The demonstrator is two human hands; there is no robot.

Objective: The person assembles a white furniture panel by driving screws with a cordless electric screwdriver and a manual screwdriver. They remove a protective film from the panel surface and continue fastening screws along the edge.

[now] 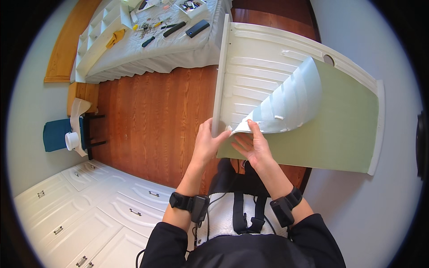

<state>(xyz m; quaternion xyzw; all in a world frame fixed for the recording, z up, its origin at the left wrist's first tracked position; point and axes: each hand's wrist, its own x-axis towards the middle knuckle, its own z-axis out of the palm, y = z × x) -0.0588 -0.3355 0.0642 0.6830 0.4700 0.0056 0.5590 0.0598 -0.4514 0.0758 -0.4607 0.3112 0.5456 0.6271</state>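
Where the sheet (pixel 295 99) curls: right hand (pixel 255 149) pinches its edge; uneven pulling may tear it.
Left hand (pixel 206 144): by panel (pixel 245 68) rim, grip unclear.

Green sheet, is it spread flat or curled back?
Partly curled back: the green sheet shows its pale underside at left, lying flat at right.
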